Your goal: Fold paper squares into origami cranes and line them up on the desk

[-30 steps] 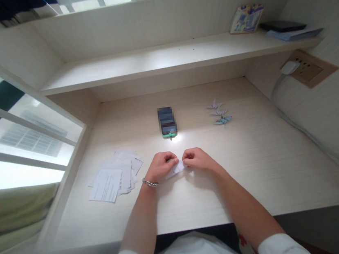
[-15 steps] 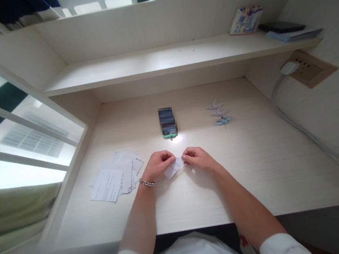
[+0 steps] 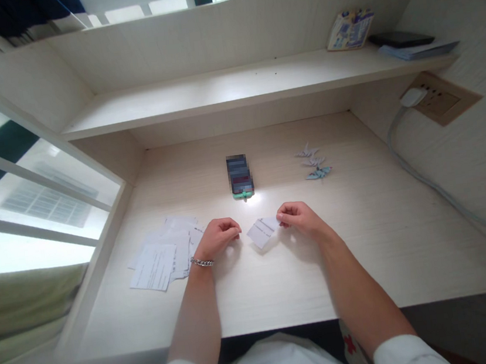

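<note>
The right hand (image 3: 303,220) pinches a folded white piece of paper (image 3: 262,232) by its far right corner, between thumb and fingertips. The left hand (image 3: 219,235) is curled, its thumb close against the fingers, just left of the paper and apart from it. The piece lies between the hands, over the middle of the table (image 3: 365,238), with dark printed lines showing. Printed sheets (image 3: 153,267) overlap at left; beyond the hands is a dark device (image 3: 239,173), and at far right a blue-green folded bird (image 3: 319,173).
</note>
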Demonstrator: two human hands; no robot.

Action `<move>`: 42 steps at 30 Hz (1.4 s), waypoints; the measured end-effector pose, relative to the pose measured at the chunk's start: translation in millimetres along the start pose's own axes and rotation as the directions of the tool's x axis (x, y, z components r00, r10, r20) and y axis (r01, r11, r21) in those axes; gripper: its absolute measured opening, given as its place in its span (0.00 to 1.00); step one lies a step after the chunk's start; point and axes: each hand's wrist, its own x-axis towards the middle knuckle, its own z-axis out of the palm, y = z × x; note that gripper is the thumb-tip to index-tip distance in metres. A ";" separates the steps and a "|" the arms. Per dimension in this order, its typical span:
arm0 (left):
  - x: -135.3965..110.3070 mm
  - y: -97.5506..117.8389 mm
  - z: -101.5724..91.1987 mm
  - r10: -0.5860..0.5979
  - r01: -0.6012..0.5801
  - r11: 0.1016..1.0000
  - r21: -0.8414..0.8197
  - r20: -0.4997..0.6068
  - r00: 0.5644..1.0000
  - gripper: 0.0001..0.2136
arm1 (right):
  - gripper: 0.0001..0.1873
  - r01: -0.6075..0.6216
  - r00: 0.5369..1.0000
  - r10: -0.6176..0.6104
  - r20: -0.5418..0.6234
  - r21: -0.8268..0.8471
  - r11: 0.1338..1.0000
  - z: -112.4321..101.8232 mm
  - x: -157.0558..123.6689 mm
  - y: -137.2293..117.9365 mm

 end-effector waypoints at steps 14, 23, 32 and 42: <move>4.6 8.2 28.8 0.132 -0.119 0.970 0.212 -0.046 0.990 0.13 | 0.09 0.104 0.993 -0.085 0.078 -0.278 0.955 30.5 1.1 -3.9; 4.3 4.6 16.7 0.102 -0.081 0.969 0.234 -0.081 0.991 0.12 | 0.07 0.002 0.997 0.024 0.074 -0.332 0.943 15.7 -0.8 -4.4; 7.4 1.1 21.3 0.070 -0.060 0.990 0.127 -0.072 0.995 0.13 | 0.11 0.046 0.997 -0.029 0.075 -0.221 0.974 28.9 -0.3 -7.9; 5.5 5.5 14.5 0.045 -0.055 0.982 0.180 0.058 0.997 0.09 | 0.09 0.058 0.992 -0.025 0.122 -0.276 0.959 12.3 -0.6 -1.5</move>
